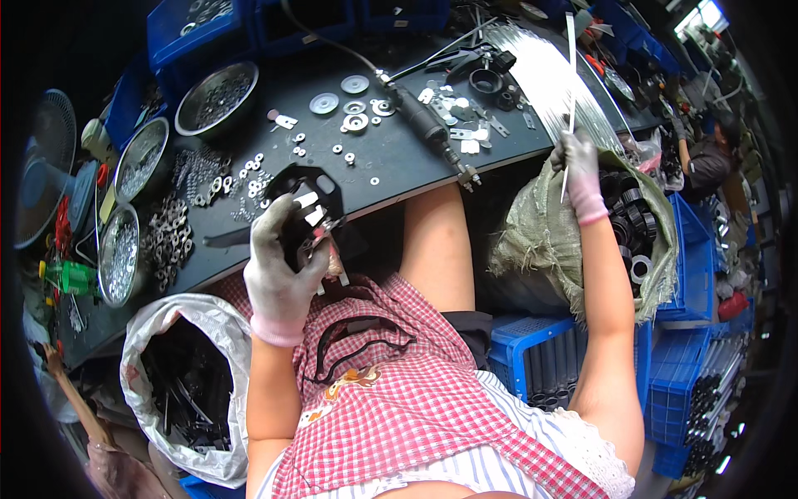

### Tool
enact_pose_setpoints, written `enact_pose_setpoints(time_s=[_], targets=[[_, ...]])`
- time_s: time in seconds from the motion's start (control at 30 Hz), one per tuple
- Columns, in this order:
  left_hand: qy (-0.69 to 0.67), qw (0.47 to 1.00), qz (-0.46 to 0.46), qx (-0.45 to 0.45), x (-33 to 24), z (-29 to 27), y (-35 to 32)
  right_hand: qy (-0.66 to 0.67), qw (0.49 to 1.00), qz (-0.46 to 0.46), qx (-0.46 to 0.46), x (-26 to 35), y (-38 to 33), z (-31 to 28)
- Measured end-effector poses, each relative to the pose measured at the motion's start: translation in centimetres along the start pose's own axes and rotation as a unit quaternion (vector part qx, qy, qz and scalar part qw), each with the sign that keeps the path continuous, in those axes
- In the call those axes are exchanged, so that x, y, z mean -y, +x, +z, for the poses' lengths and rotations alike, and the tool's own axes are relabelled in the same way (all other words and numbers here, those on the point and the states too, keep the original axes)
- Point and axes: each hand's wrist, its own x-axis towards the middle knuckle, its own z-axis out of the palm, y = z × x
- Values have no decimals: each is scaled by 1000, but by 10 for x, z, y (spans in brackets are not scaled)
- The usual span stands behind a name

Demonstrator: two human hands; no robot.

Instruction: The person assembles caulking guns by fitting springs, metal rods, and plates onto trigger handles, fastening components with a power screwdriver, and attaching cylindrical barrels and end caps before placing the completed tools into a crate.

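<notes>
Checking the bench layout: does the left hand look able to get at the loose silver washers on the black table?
Probably yes: the loose silver washers lie open just beyond the gloved left hand, nothing between. But that hand grips a black plastic bracket, so it is occupied.

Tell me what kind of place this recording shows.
Likely a small assembly workshop: a dark workbench strewn with washers, metal bowls of small hardware, and blue bins. The gloved left hand holds a black plastic part.
</notes>
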Motion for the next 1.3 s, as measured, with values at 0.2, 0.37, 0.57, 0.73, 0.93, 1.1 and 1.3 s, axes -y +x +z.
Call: enact_pose_setpoints(time_s=[0.2, 0.37, 0.57, 0.73, 0.93, 1.1, 1.3], targets=[[30, 987, 154, 21, -23, 14, 18, 436, 891, 41, 121, 60, -60, 33], [59, 986, 152, 25, -29, 11, 17, 361, 897, 47, 252, 83, -155, 144], [115, 979, 162, 46, -28, 3, 11, 243, 919, 38, 310, 86, -177, 173], [125, 975, 179, 49, -22, 8, 6, 252, 919, 30, 301, 82, -173, 174], [147, 975, 157, 51, -24, 11, 3, 244, 921, 30, 301, 77, -167, 174], [160, 970, 177, 45, -25, 13, 6, 240, 921, 33, 305, 80, -160, 173], [127, 981, 137, 49, -29, 15, 5, 265, 915, 51, 299, 80, -165, 168]])
